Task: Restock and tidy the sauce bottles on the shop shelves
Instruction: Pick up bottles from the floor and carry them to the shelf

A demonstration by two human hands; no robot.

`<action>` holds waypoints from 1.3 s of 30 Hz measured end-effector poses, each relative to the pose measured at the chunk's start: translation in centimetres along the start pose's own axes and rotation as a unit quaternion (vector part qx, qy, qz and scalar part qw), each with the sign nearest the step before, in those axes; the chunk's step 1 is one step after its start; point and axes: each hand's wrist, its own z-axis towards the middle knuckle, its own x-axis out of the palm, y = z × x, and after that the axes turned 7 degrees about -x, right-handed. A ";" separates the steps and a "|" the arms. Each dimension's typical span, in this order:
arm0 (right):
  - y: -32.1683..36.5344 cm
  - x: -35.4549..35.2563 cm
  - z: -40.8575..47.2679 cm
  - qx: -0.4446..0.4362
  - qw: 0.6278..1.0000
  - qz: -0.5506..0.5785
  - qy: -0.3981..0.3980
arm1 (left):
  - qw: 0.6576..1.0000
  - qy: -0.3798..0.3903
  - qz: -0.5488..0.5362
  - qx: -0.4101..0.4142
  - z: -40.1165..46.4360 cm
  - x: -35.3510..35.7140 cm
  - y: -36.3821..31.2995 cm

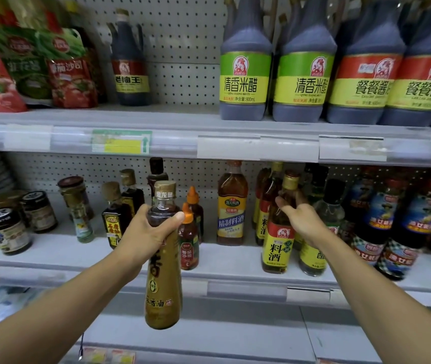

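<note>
left hand (147, 233): fingers and thumb curled round the neck of a gold-labelled sesame oil bottle (163, 261), carried upright in front of the lower shelf's front edge (235, 278), not yet set down. right hand (299, 219): reaching in, fingers wrapped about the shoulder of a yellow-labelled cooking wine bottle (277, 240) standing near that front edge, right of centre.

step in hand, as we judge it: making room or straightening the wine while the oil waits for a place. the next move calls for a free spot; the bare stretch between the small red sauce bottle (189, 243) and the wine looks likeliest, with care not to knock the neighbours.

around these, we note: a brown bottle with a blue-lettered label (231, 208) further back, dark small bottles and jars toward the left end, blue-labelled bottles at the right end.

upper shelf (183, 119): large vinegar bottles (244, 74) at the right, red and green pouches (28, 72) at the left corner, one soy bottle (130, 67) between. pegboard backing, price strips along both edges.
</note>
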 end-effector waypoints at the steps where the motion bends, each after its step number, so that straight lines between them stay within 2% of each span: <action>1: 0.0 0.0 0.0 0.001 1.000 -0.003 0.000 | 1.000 -0.001 0.000 -0.001 0.0 -0.1 0.0; 14: 0.5 0.1 -0.8 -0.014 0.999 -0.031 -0.006 | 1.000 -0.018 0.000 -0.003 -0.3 -0.6 1.0; 16: 0.6 0.4 -1.4 -0.016 0.998 -0.063 -0.023 | 1.000 -0.024 -0.001 -0.003 -0.3 -0.8 1.0; 19: 0.7 0.9 -2.5 -0.028 0.982 -0.178 -0.061 | 0.999 -0.045 -0.008 -0.005 -0.3 -1.0 1.0; 22: 1.1 1.3 -4.0 -0.106 0.963 -0.208 -0.135 | 0.998 -0.066 -0.020 -0.009 -0.4 -1.0 1.1; 24: 1.6 1.7 -4.8 -0.148 0.956 -0.204 -0.153 | 0.997 -0.073 -0.031 -0.009 -0.6 -1.0 1.1; 33: 4.9 7.2 -6.5 -0.223 0.963 -0.148 -0.032 | 0.995 -0.080 -0.062 -0.001 -1.9 -2.4 1.5; 39: 7.0 12.7 -6.6 -0.232 0.967 -0.099 0.036 | 0.991 -0.114 -0.065 -0.016 -1.6 -5.9 2.2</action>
